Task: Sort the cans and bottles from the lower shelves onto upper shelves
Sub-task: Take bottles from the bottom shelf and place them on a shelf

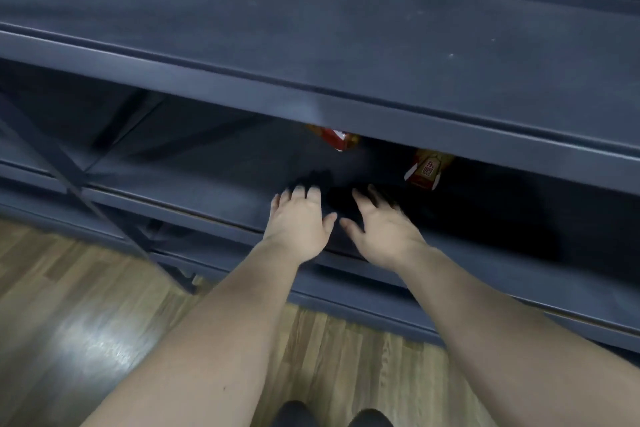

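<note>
Two red-and-gold drink bottles stand on a lower shelf (214, 180) of a dark blue rack, their tops hidden by the shelf above. One bottle (337, 138) is at the centre, the other bottle (426, 170) further right. My left hand (300, 222) and my right hand (382, 225) reach side by side over the lower shelf's front edge, fingers spread and straight, holding nothing. Both hands stay short of the bottles; the right fingertips are nearest the right bottle.
The upper shelf (311, 31) above is a broad bare dark board whose front lip (346, 111) overhangs the bottles. A diagonal brace (69, 170) crosses the rack's left side. Wooden floor (86, 305) lies below, with my dark shoes (332, 416) at the bottom edge.
</note>
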